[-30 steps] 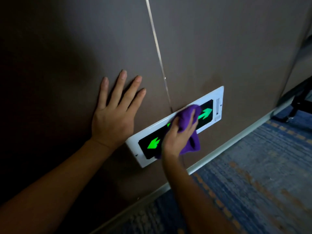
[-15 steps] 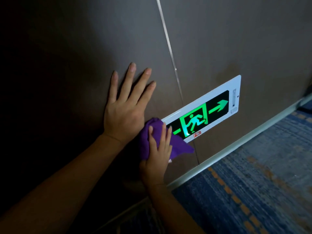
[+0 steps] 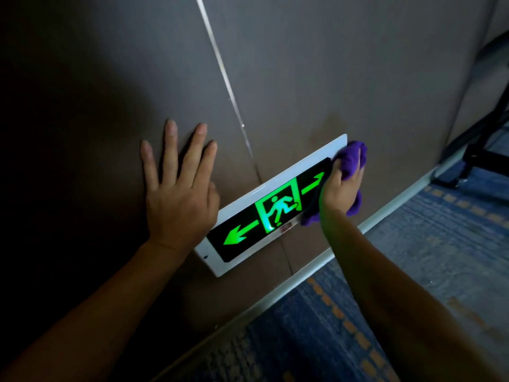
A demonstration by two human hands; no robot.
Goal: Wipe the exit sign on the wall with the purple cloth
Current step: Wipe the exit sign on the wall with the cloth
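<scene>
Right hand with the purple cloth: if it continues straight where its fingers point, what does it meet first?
Probably only bare wall: the right hand with the purple cloth already covers the exit sign at its right end.

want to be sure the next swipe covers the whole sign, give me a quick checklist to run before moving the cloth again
1. Purple cloth gripped in the right hand: ok.
2. Cloth touching the exit sign: ok, at its right end.
3. Left hand braced flat on the wall: ok.
4. Swipe path clear: not ok, the left hand overlaps the sign's upper left edge.
5. Sign face free of smudges: cannot tell, too dark.
6. Sign firmly mounted: cannot tell.
</scene>
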